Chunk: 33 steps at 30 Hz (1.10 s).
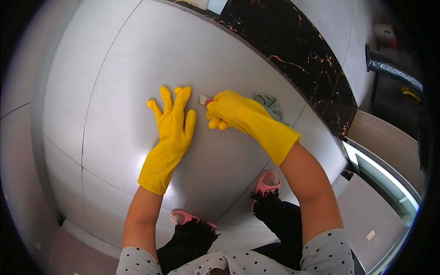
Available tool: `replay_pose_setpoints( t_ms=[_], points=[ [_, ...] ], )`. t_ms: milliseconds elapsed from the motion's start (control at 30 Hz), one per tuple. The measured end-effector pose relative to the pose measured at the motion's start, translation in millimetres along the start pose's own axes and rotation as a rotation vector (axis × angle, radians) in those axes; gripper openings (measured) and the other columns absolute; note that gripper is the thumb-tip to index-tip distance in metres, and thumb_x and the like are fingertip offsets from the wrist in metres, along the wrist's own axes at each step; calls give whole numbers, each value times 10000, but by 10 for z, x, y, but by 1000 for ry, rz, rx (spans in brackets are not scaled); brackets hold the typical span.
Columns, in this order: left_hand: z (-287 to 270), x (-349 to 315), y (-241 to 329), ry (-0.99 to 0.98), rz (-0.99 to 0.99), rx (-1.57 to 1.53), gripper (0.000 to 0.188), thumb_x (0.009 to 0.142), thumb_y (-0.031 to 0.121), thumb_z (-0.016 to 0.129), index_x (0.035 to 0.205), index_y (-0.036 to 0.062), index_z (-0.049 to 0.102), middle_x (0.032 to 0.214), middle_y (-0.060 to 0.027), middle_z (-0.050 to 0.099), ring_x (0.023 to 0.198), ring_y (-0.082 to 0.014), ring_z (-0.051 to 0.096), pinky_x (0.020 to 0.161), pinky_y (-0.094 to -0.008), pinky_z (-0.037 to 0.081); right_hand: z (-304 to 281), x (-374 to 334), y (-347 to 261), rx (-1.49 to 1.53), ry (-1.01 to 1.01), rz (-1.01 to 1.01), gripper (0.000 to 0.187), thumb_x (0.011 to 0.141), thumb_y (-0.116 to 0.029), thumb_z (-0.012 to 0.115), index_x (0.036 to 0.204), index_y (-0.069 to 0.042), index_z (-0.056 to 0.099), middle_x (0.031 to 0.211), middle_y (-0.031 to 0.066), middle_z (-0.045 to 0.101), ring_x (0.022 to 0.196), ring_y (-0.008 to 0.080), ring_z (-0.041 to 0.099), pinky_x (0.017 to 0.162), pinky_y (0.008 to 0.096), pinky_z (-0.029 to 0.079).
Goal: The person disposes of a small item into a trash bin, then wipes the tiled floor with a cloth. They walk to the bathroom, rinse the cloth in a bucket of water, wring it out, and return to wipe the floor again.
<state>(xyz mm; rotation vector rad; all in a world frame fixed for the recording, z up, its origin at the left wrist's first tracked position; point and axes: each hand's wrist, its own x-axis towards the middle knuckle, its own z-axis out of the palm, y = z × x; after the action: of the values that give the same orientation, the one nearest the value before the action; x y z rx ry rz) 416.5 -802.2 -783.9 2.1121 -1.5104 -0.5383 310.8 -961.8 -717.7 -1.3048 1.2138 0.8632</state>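
Both my hands wear yellow rubber gloves over the light grey tiled floor [133, 73]. My left hand [173, 121] is spread open with its fingers apart, seemingly resting on the tile. To its right, my right hand [233, 110] is closed around a small scraper [203, 99]. Its pale, flat tip points left toward my left fingers, and a bit of red shows where the glove begins. The rest of the scraper is hidden in the fist. A grey-green cloth [270, 106] lies crumpled on the floor, partly behind my right glove.
A black marble band with orange veins [293, 50] crosses the far right. My feet in pink slippers [268, 180] stand close behind my hands. On the right are a glass-panelled frame [382, 167] and a silvery flexible duct [394, 68]. A wall [20, 137] rises at left.
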Motion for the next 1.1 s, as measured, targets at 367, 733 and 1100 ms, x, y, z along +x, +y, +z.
replay_pose_setpoints(
  t_ms=[367, 733, 1100],
  points=[
    [20, 6, -10, 14, 27, 0, 439, 942, 98, 432, 1379, 68, 456, 1374, -154, 508, 1402, -487, 232, 1097, -666, 10, 332, 208, 126, 457, -41, -249, 316, 971, -285, 498, 1078, -13, 622, 786, 81, 686, 573, 125, 569, 566, 277, 474],
    [-1396, -641, 407, -98, -59, 26, 447, 965, 149, 392, 1394, 32, 447, 1368, -151, 525, 1386, -418, 336, 1141, -575, 129, 1051, -942, -65, 636, -147, -496, 321, 991, -297, 488, 1078, -12, 608, 733, 75, 666, 539, 143, 594, 509, 274, 464],
    [-4307, -2547, 2949, 343, -444, 63, 454, 888, 99, 526, 1338, 40, 512, 1301, -181, 581, 1259, -444, 490, 1112, -605, 204, 1599, -4787, -746, 0, -349, -572, 327, 991, -313, 480, 1017, -19, 622, 679, 103, 681, 493, 178, 611, 491, 299, 475]
  ],
)
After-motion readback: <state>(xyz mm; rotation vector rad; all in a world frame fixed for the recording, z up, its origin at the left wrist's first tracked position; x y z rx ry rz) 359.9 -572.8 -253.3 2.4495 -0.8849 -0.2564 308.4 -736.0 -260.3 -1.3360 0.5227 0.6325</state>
